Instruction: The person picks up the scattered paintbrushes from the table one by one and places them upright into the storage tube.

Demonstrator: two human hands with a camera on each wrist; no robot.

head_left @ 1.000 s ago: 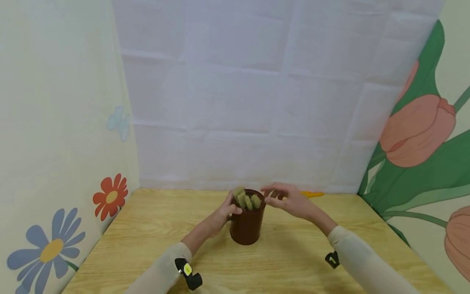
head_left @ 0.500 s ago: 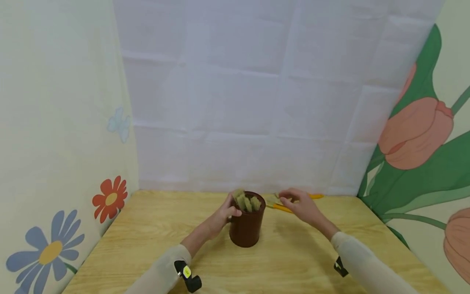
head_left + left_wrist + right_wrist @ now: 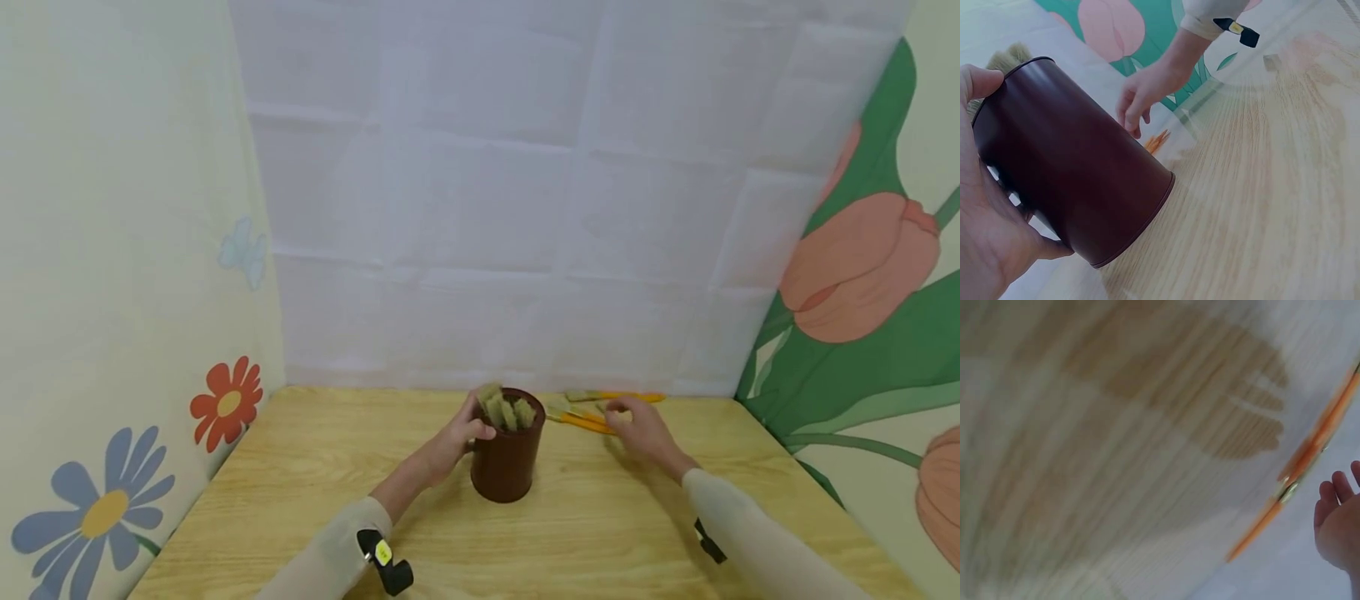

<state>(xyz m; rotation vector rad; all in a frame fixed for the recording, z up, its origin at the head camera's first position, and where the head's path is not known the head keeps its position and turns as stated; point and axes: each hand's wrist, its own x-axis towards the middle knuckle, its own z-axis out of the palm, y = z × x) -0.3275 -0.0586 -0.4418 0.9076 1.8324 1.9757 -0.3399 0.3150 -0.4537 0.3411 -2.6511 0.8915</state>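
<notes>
My left hand (image 3: 453, 442) grips a dark brown cylindrical pot (image 3: 504, 467) near its rim, thumb at the front. Pale bristle heads of brushes (image 3: 506, 411) stick up out of it. In the left wrist view the pot's smooth wall fills the left side and hides most of my fingers. Right of the pot, my right hand (image 3: 641, 429) hovers low with loosely bent fingers, close over orange-handled paintbrushes (image 3: 588, 423) on the table. In the right wrist view those orange handles (image 3: 1319, 444) lie just past the fingertips, and nothing shows between the fingers.
Another orange-handled brush (image 3: 630, 397) lies along the back edge of the wooden table (image 3: 360, 450). Behind it hangs a creased white sheet (image 3: 480, 208). Walls painted with flowers (image 3: 862, 258) close in the table at left and right.
My right hand has moved away from the pot's rim to the right, uncovering brushes on the table. The left hand and the pot have stayed in place.
</notes>
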